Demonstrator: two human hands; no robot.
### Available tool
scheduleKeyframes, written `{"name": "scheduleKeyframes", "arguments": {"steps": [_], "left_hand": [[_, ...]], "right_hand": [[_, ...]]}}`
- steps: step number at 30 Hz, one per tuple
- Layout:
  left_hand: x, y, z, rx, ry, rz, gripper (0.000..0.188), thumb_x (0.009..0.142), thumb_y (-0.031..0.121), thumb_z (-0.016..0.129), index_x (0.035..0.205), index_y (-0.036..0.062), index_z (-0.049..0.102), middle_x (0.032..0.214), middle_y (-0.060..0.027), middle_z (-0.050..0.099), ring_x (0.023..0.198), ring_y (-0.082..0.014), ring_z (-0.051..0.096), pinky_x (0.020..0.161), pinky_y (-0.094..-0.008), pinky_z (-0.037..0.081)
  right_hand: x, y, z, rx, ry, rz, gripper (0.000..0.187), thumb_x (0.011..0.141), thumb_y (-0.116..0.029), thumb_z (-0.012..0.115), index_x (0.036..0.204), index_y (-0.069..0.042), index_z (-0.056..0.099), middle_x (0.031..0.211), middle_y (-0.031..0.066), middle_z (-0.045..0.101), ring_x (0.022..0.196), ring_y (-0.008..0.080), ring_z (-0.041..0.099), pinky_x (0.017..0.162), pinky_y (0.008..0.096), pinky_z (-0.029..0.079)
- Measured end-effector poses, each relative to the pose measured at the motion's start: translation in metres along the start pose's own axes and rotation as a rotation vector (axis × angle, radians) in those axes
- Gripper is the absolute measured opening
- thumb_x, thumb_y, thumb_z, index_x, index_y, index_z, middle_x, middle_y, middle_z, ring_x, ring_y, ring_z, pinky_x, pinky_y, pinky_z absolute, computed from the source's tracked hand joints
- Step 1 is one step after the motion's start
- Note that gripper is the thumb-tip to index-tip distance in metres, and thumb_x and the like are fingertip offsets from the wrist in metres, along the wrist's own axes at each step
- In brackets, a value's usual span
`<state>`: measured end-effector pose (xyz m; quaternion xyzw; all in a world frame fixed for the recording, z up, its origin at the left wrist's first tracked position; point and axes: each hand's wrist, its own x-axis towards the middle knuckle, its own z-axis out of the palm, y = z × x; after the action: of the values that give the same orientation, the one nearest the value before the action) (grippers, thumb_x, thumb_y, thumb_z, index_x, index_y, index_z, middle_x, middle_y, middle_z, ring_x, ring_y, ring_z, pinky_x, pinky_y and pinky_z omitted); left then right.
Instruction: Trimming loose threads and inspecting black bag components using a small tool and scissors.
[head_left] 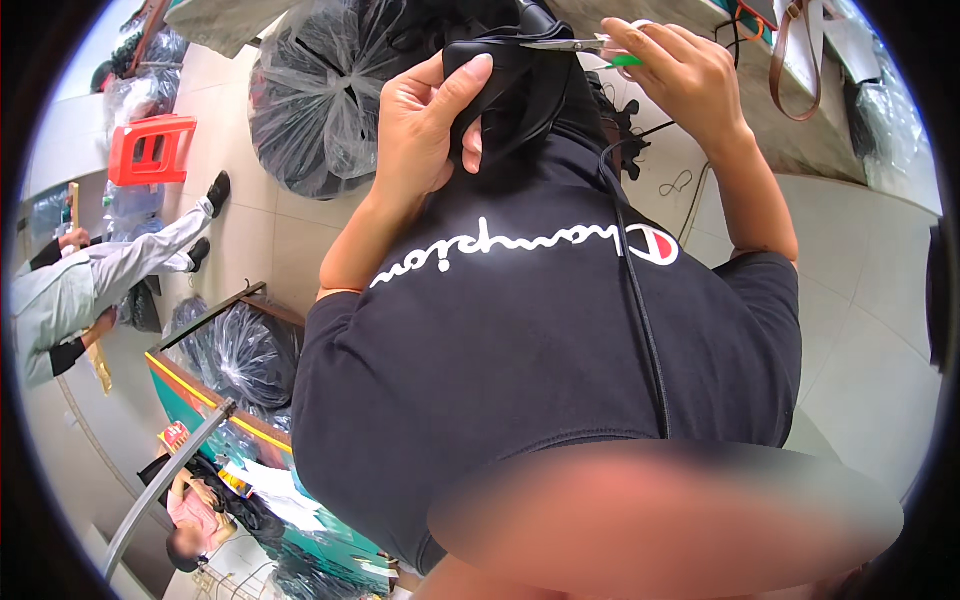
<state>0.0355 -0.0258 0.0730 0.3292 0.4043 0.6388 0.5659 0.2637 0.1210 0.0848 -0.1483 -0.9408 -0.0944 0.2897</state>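
Note:
My left hand [430, 125] grips a smooth black piece with narrow straps [515, 90], thumb laid on top and fingers curled beneath. What kind of article it is, I cannot make out. Small scissors [560, 45] with bright metal blades and a bit of green near the handle are in my right hand [685, 85], its fingers curled round the handles. The blades point left and lie at the upper edge of the black piece; whether they touch it or cut a thread there is too small to tell.
Beyond my left hand stands a large clear plastic bag of black goods [320, 100]. A red stool [152, 150] is at the left, near a walking person [110, 275]. Lower left, a green table [330, 530] has papers and bags. A brown strap [795, 75] hangs at upper right.

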Motion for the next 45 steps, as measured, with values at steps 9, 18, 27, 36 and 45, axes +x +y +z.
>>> {"name": "scheduleKeyframes", "arguments": {"steps": [9, 18, 27, 36, 45], "left_hand": [[-0.003, 0.001, 0.0, -0.08, 0.031, -0.029, 0.021, 0.093, 0.018, 0.064, 0.091, -0.0027, 0.067, 0.072, -0.0061, 0.065, 0.039, -0.0087, 0.052, 0.03, -0.0216, 0.039], [-0.003, 0.002, 0.001, -0.089, 0.038, -0.026, 0.022, 0.093, 0.019, 0.064, 0.09, -0.0025, 0.067, 0.072, -0.0063, 0.065, 0.04, -0.0088, 0.052, 0.03, -0.0215, 0.039], [-0.005, 0.002, 0.002, -0.051, 0.05, -0.028, 0.022, 0.093, 0.018, 0.065, 0.093, -0.0031, 0.067, 0.069, -0.0051, 0.064, 0.04, -0.0087, 0.052, 0.031, -0.022, 0.04], [-0.005, 0.001, 0.003, -0.015, 0.047, 0.003, 0.02, 0.092, 0.017, 0.066, 0.095, -0.0031, 0.067, 0.065, -0.0037, 0.061, 0.04, -0.0084, 0.051, 0.032, -0.0226, 0.041], [-0.005, -0.002, 0.003, 0.019, 0.031, 0.008, 0.018, 0.092, 0.016, 0.067, 0.097, -0.0012, 0.067, 0.072, -0.003, 0.064, 0.042, -0.0072, 0.052, 0.033, -0.0223, 0.042]], "right_hand": [[0.002, -0.008, 0.005, -0.004, 0.041, -0.002, 0.05, 0.068, -0.016, 0.078, 0.117, -0.015, 0.067, 0.086, -0.0022, 0.069, 0.075, 0.0164, 0.067, 0.063, 0.0282, 0.054], [0.003, -0.009, 0.006, 0.027, 0.036, -0.006, 0.054, 0.068, -0.016, 0.077, 0.12, -0.016, 0.065, 0.087, -0.0025, 0.07, 0.078, 0.0169, 0.067, 0.065, 0.0286, 0.056], [0.005, -0.01, 0.008, 0.023, 0.05, -0.025, 0.053, 0.069, -0.018, 0.077, 0.12, -0.016, 0.065, 0.086, -0.0012, 0.07, 0.079, 0.0184, 0.068, 0.065, 0.0298, 0.056], [0.005, -0.009, 0.008, -0.002, 0.019, -0.019, 0.052, 0.069, -0.017, 0.077, 0.12, -0.017, 0.065, 0.086, -0.0002, 0.07, 0.077, 0.0186, 0.068, 0.064, 0.0292, 0.056], [0.007, -0.011, 0.005, 0.081, -0.022, 0.0, 0.052, 0.068, -0.013, 0.078, 0.119, -0.017, 0.065, 0.087, 0.0005, 0.07, 0.075, 0.0186, 0.068, 0.062, 0.03, 0.055]]}}
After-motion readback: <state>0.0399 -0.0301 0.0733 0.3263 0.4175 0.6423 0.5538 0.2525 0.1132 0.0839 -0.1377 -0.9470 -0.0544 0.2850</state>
